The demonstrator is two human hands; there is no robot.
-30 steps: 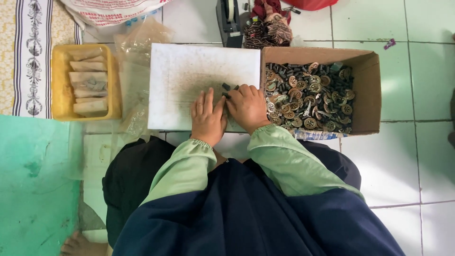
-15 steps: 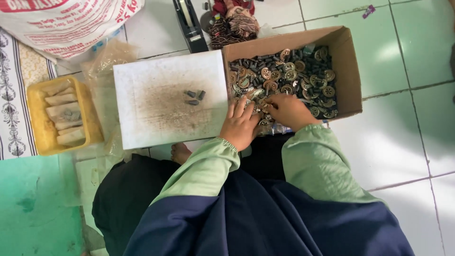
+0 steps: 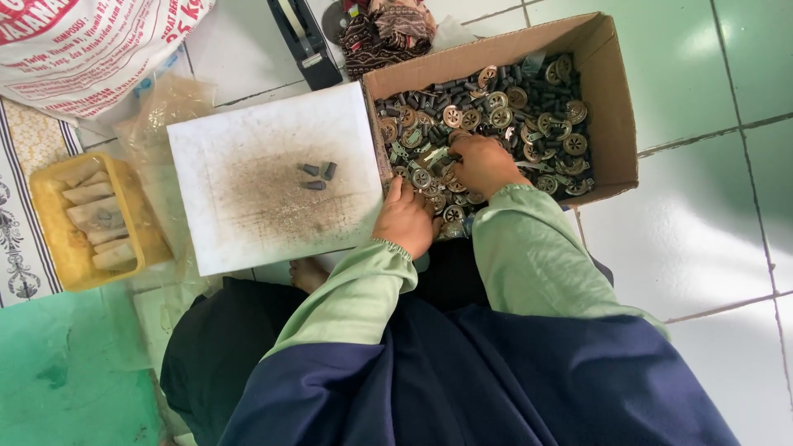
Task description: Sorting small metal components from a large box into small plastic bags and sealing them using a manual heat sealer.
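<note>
Fingertips of our left hand (image 3: 406, 216) and right hand (image 3: 481, 163) sink into the box (image 3: 615, 99) of metal parts (image 3: 504, 107), grip unclear; three grey pieces (image 3: 317, 174) lie on the board (image 3: 248, 140).

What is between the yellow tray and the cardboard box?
In the head view, a white board with three small dark pieces on it lies between the yellow tray and the cardboard box.

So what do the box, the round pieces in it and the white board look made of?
The box looks like plain brown corrugated cardboard, matte, with folded flaps. The round pieces look like dull brassy metal discs with cut-out spokes, mixed with dark grey cylinders; the exact metal can't be told. The white board looks like foam or coated sheet, matte, smudged with dark grime.
</note>
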